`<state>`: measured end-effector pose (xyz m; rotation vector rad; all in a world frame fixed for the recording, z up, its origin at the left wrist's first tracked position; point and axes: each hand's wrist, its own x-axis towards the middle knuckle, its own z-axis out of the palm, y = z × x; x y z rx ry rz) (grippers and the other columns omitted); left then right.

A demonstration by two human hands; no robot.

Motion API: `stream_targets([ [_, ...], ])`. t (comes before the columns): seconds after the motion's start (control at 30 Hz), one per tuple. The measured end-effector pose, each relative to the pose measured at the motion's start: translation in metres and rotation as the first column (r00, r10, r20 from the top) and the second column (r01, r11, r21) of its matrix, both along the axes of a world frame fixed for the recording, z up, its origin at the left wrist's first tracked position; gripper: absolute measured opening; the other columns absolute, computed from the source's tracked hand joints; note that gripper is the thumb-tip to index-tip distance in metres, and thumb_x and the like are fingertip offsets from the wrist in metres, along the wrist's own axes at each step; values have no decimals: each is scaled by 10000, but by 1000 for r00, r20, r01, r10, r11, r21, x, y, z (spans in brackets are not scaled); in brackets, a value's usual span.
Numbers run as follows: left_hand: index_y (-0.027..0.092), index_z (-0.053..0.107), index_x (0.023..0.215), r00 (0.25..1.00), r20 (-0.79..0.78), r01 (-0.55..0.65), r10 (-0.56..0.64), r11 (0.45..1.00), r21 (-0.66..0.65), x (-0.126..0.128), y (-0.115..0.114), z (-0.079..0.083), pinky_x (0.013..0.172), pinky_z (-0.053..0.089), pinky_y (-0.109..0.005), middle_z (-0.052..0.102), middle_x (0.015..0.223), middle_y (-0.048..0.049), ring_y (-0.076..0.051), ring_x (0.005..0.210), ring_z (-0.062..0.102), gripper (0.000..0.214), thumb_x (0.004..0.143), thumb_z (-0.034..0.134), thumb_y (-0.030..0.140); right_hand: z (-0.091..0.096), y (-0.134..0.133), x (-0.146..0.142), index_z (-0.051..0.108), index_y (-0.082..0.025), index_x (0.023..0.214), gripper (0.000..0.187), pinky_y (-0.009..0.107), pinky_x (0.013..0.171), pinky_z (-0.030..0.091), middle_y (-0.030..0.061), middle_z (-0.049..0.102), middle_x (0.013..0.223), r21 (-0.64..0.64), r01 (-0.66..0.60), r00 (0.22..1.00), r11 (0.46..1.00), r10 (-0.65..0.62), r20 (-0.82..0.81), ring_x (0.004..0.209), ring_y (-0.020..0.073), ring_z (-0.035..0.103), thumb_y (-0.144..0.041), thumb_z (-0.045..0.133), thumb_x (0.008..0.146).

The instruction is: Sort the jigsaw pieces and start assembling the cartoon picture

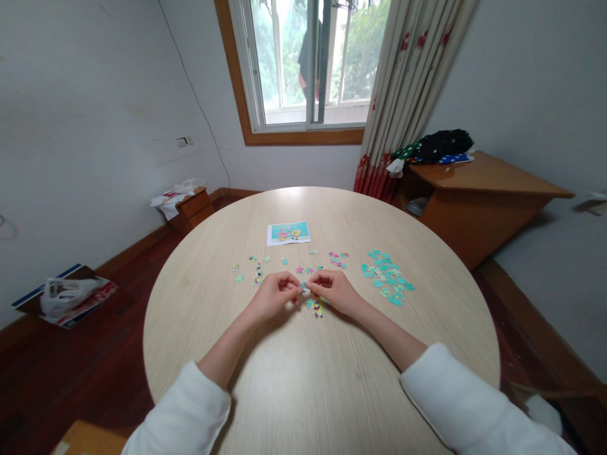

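My left hand point(277, 294) and my right hand point(334, 289) meet over the middle of the round table point(294, 392). Between their fingertips is a small light-blue jigsaw puzzle piece point(303, 287), pinched from both sides. Just below my fingers lies a small joined patch of yellow and teal puzzle pieces point(317, 308), partly covered by my right hand. Loose pink pieces point(300, 270) sit just beyond my hands, and several mixed pieces point(258, 272) are left of them. To the right spreads a group of teal pieces point(386, 278).
A printed reference picture point(289, 233) lies toward the table's far side. More pink pieces point(338, 259) are right of centre. Beyond the table stand a wooden desk point(493, 174) with clothes point(441, 145), a curtain point(403, 82) and a small wooden stool point(195, 207).
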<state>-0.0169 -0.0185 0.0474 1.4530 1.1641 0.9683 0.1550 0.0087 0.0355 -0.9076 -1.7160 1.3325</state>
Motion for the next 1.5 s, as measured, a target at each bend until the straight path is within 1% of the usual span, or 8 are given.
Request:
stream_targets([
  [0.23,143,565,639,1000,-18,4,-4,1000,-4,1,-2,4,536,392,-231,583,500,2,-111,487,547,206,684,632,333,-2,1,0,582,-148,626,251,232,537,379,-22,528,563,10,5,1000,1000,-5,6,528,93,463,-384,606,708],
  [0.47,139,578,654,1000,3,15,-15,1000,-13,1,-1,1,559,407,-241,607,520,-13,-123,502,571,230,698,624,360,-1,0,0,580,-148,620,238,230,541,377,-20,532,571,16,22,1000,1000,-23,10,536,93,463,-370,604,700],
  [0.63,133,594,684,999,-13,36,-36,999,-13,-1,0,-2,574,412,-246,616,519,-20,-128,510,581,270,721,614,400,-2,1,0,584,-146,623,255,234,549,384,-13,546,578,22,30,999,999,-30,15,545,99,475,-389,610,697],
  [0.87,132,593,671,998,-13,64,-64,997,-37,0,-2,2,594,420,-256,623,518,-27,-136,520,592,309,719,621,436,-3,2,0,600,-144,636,260,237,560,408,3,586,603,44,40,999,998,-41,21,570,108,510,-394,616,704],
  [1.0,130,601,687,998,-4,55,-55,997,-56,-1,-2,1,603,433,-265,639,530,-40,-149,533,607,320,704,636,448,-4,1,0,601,-146,637,263,238,562,418,7,594,612,49,25,1000,999,-26,11,570,109,518,-397,615,713],
  [1.27,124,599,689,999,18,46,-44,995,-85,0,0,-3,598,441,-264,654,543,-54,-158,543,626,291,693,653,410,-3,0,1,592,-143,636,270,234,561,410,-1,577,599,38,11,1000,999,-12,22,563,104,502,-402,616,710],
  [1.4,123,596,705,999,2,38,-38,996,-80,-2,1,-1,593,433,-256,648,553,-49,-149,546,620,224,697,646,342,-1,0,0,585,-146,634,284,236,562,408,-5,567,600,51,15,999,999,-16,35,561,101,494,-415,601,722],
  [1.5,122,605,757,999,-36,13,-15,999,-49,-7,2,-1,581,420,-246,641,580,-38,-130,543,594,174,687,641,278,-1,1,0,582,-150,640,288,241,568,416,-7,564,605,68,44,998,997,-46,37,566,103,498,-424,596,726],
])
